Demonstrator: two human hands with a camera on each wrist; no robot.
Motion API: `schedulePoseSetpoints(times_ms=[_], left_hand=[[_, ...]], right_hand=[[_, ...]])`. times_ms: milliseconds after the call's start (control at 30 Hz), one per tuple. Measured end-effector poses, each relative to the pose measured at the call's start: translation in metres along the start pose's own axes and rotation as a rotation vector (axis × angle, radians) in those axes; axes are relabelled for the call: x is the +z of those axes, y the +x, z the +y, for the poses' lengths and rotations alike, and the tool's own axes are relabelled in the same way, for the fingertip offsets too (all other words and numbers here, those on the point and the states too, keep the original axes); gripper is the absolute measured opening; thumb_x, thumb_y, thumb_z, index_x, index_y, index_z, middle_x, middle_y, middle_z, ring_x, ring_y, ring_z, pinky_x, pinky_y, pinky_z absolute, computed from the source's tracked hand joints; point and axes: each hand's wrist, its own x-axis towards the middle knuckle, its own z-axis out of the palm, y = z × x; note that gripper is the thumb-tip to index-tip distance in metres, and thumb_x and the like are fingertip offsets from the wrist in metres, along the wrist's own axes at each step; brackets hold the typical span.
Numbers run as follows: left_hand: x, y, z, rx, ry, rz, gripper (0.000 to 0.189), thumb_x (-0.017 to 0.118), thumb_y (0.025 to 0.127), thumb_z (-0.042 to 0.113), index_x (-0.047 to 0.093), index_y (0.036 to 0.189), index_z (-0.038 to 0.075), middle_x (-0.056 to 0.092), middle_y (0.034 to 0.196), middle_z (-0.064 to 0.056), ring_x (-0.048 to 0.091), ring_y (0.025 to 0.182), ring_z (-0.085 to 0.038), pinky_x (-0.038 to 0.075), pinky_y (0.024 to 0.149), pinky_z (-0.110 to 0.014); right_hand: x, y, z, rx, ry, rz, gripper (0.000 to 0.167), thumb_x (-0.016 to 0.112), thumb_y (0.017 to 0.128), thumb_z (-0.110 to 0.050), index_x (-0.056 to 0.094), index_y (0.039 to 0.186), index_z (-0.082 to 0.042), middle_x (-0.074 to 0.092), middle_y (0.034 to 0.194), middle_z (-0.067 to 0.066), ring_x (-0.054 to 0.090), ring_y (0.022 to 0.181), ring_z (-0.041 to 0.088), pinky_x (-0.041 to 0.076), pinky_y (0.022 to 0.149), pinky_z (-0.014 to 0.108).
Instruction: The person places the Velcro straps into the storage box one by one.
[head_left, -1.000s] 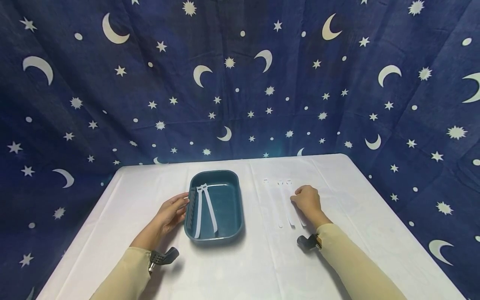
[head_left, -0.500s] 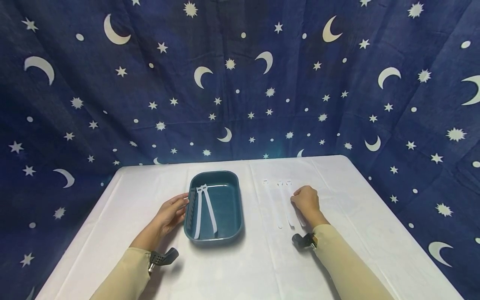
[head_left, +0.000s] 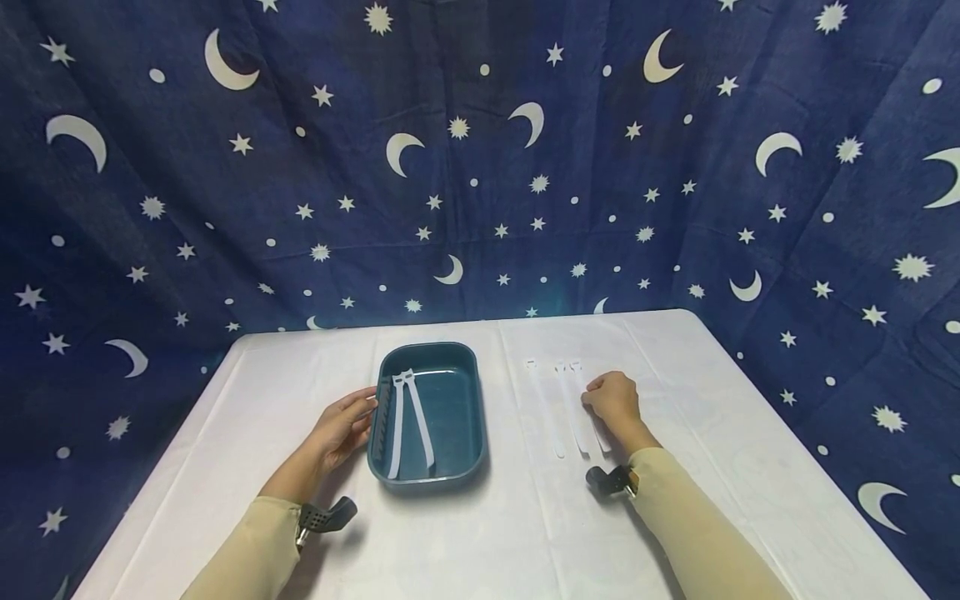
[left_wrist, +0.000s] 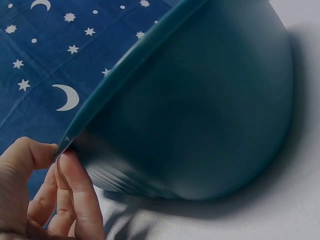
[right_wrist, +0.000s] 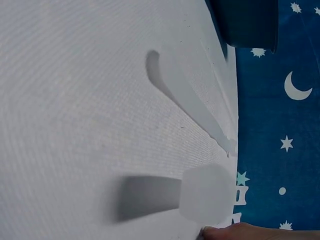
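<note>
My left hand (head_left: 341,429) pinches the left rim of a teal plastic tray (head_left: 482,450) between thumb and fingers (left_wrist: 82,195). Inside the tray, two white cable tie straps with slotted heads (head_left: 422,421) lie lengthwise. Three more such straps lie side by side on the white cloth to the right, among them the leftmost strap (head_left: 543,408). At the rightmost strap (head_left: 600,433) my right hand (head_left: 615,408) has its fingers curled, pinching its middle. A strap's broad tail (right_wrist: 207,195) lifts off the cloth in the right wrist view, where only a fingertip (right_wrist: 215,232) shows.
The table has a white cloth (head_left: 480,542). Behind it hangs a dark blue curtain (head_left: 480,217) with moons and stars. A ribbed grey strip (head_left: 382,421) runs along the tray's left inner wall. Wrist-worn cameras (head_left: 327,514) jut over the table.
My right forearm and wrist camera have shifted slightly left, while the right fingers stay at the same strap. The left hand and the tray have not visibly moved.
</note>
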Motion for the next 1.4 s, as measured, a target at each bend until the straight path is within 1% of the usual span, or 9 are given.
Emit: schedulePoseSetpoints(times_ms=[367, 567, 733, 867, 1000, 1100, 1233, 1400], left_hand=[[0.0, 0.0, 0.0, -0.002, -0.003, 0.005, 0.058, 0.057, 0.094, 0.015, 0.04, 0.148, 0.007, 0.065, 0.1, 0.006, 0.065, 0.086, -0.004, 0.06, 0.084, -0.023], [0.0, 0.001, 0.001, -0.007, -0.005, 0.005, 0.057, 0.057, 0.094, 0.015, 0.04, 0.148, 0.008, 0.065, 0.1, 0.007, 0.065, 0.085, -0.004, 0.059, 0.084, -0.022], [0.0, 0.001, 0.001, -0.009, -0.003, 0.007, 0.058, 0.057, 0.094, 0.015, 0.04, 0.149, 0.008, 0.066, 0.099, 0.007, 0.065, 0.085, -0.004, 0.059, 0.083, -0.022], [0.0, 0.0, 0.001, -0.009, -0.011, 0.003, 0.058, 0.057, 0.094, 0.015, 0.039, 0.149, 0.008, 0.066, 0.1, 0.006, 0.066, 0.085, -0.004, 0.06, 0.083, -0.023], [-0.001, -0.002, 0.001, -0.013, -0.006, 0.002, 0.058, 0.057, 0.094, 0.015, 0.039, 0.149, 0.009, 0.066, 0.101, 0.006, 0.066, 0.086, -0.004, 0.059, 0.084, -0.022], [-0.001, -0.002, 0.001, -0.011, -0.002, 0.006, 0.057, 0.057, 0.094, 0.016, 0.04, 0.149, 0.009, 0.066, 0.1, 0.006, 0.066, 0.085, -0.004, 0.059, 0.083, -0.022], [-0.001, -0.001, 0.0, -0.004, 0.001, 0.002, 0.057, 0.056, 0.094, 0.015, 0.039, 0.149, 0.008, 0.066, 0.098, 0.006, 0.066, 0.083, -0.003, 0.06, 0.078, -0.021], [0.0, -0.001, 0.0, -0.003, 0.002, 0.006, 0.058, 0.056, 0.094, 0.015, 0.039, 0.149, 0.008, 0.065, 0.097, 0.006, 0.065, 0.081, -0.003, 0.06, 0.076, -0.02]], right_hand=[[0.0, 0.005, -0.001, -0.001, 0.028, -0.019, 0.015, 0.071, 0.077, -0.005, 0.068, 0.089, 0.004, 0.068, 0.084, 0.018, 0.064, 0.076, 0.028, 0.056, 0.062, 0.032], [-0.003, 0.006, -0.003, 0.002, 0.025, -0.041, 0.014, 0.067, 0.079, -0.006, 0.068, 0.087, 0.004, 0.067, 0.082, 0.018, 0.061, 0.073, 0.027, 0.05, 0.054, 0.026], [-0.005, 0.012, 0.001, 0.013, 0.032, -0.071, 0.015, 0.067, 0.078, -0.009, 0.069, 0.087, 0.004, 0.067, 0.077, 0.014, 0.059, 0.069, 0.023, 0.046, 0.051, 0.023], [-0.007, 0.019, 0.006, 0.052, 0.073, -0.136, 0.021, 0.066, 0.077, -0.009, 0.071, 0.093, 0.005, 0.067, 0.072, 0.011, 0.058, 0.062, 0.017, 0.047, 0.051, 0.021], [-0.007, 0.026, 0.011, 0.13, 0.157, -0.205, 0.03, 0.065, 0.077, -0.007, 0.07, 0.102, 0.008, 0.067, 0.069, 0.008, 0.058, 0.055, 0.01, 0.051, 0.051, 0.019], [-0.008, 0.03, 0.012, 0.189, 0.208, -0.243, 0.033, 0.065, 0.077, -0.006, 0.068, 0.106, 0.009, 0.067, 0.069, 0.005, 0.059, 0.052, 0.008, 0.053, 0.051, 0.016], [-0.011, 0.031, 0.009, 0.225, 0.215, -0.273, 0.033, 0.066, 0.076, -0.006, 0.068, 0.106, 0.01, 0.064, 0.065, 0.004, 0.058, 0.051, 0.008, 0.053, 0.05, 0.016], [-0.016, 0.03, 0.004, 0.228, 0.211, -0.291, 0.032, 0.065, 0.076, -0.004, 0.067, 0.104, 0.012, 0.06, 0.06, 0.002, 0.056, 0.047, 0.008, 0.051, 0.047, 0.017]])
